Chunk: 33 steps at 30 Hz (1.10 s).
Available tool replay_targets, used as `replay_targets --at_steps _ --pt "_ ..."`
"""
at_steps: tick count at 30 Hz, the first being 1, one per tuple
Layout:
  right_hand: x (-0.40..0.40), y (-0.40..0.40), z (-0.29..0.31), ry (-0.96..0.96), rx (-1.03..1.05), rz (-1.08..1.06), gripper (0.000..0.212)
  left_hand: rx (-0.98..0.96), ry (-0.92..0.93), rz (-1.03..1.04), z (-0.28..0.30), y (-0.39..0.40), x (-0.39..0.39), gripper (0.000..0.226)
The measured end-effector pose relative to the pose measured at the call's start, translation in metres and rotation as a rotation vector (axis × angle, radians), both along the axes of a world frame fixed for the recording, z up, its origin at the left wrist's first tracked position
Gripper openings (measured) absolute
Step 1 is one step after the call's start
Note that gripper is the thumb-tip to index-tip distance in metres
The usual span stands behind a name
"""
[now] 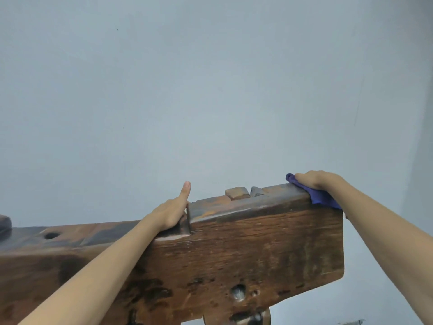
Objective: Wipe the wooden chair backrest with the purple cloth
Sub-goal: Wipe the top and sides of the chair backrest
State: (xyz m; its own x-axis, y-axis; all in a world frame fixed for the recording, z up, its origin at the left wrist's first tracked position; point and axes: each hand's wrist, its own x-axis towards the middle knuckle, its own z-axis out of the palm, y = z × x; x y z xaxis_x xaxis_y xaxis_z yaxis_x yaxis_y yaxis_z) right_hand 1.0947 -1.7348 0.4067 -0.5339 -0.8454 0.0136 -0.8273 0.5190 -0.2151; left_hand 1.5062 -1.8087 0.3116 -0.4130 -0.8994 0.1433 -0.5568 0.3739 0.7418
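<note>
The dark wooden chair backrest (257, 242) is a thick, rough plank that fills the lower part of the view, its top edge stepped in the middle. My right hand (314, 181) lies on the purple cloth (321, 198) at the right end of the top edge, fingers curled over the far side. The cloth hangs down a little over the front corner. My left hand (173, 212) rests on the step of the top edge, thumb pointing up, the other fingers hidden behind the wood.
A plain pale blue-grey wall (210, 90) stands right behind the chair. Small wooden blocks (236, 192) stick up from the top edge between my hands. A round hole (51, 235) shows in the lower left part of the backrest.
</note>
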Motion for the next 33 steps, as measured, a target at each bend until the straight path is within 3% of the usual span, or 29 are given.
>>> replay_targets --at_steps 2,7,11,15,21,25,28,30,33 --pt "0.01 -0.001 -0.001 0.008 0.012 0.025 0.084 0.013 -0.018 -0.015 0.002 0.002 -0.001 0.099" --pt "0.051 0.013 -0.012 0.191 -0.017 0.163 0.078 0.039 -0.079 0.003 0.005 0.003 -0.002 0.105" --pt "0.105 0.028 -0.036 0.309 -0.217 0.434 0.058 0.026 -0.093 0.025 0.007 0.006 0.0 0.102" --pt "0.113 0.047 -0.054 0.389 -0.407 0.565 0.064 0.034 -0.116 0.053 0.001 -0.002 0.004 0.115" --pt "0.064 0.038 -0.019 0.177 -0.195 0.451 0.054 -0.095 -0.163 -0.005 0.001 0.004 0.003 0.112" --pt "0.033 0.017 -0.006 0.096 -0.088 0.211 0.061 -0.171 -0.122 -0.115 0.002 0.017 0.007 0.069" --pt "0.018 0.008 -0.004 0.025 -0.047 0.07 0.063 -0.163 -0.122 -0.168 0.003 0.019 0.008 0.062" --pt "0.007 0.01 0.0 -0.122 -0.06 0.106 0.058 -0.136 -0.115 -0.183 0.003 0.015 0.007 0.063" --pt "-0.018 0.027 -0.004 -0.508 -0.154 0.15 0.062 -0.136 -0.088 -0.218 0.001 0.007 0.004 0.056"
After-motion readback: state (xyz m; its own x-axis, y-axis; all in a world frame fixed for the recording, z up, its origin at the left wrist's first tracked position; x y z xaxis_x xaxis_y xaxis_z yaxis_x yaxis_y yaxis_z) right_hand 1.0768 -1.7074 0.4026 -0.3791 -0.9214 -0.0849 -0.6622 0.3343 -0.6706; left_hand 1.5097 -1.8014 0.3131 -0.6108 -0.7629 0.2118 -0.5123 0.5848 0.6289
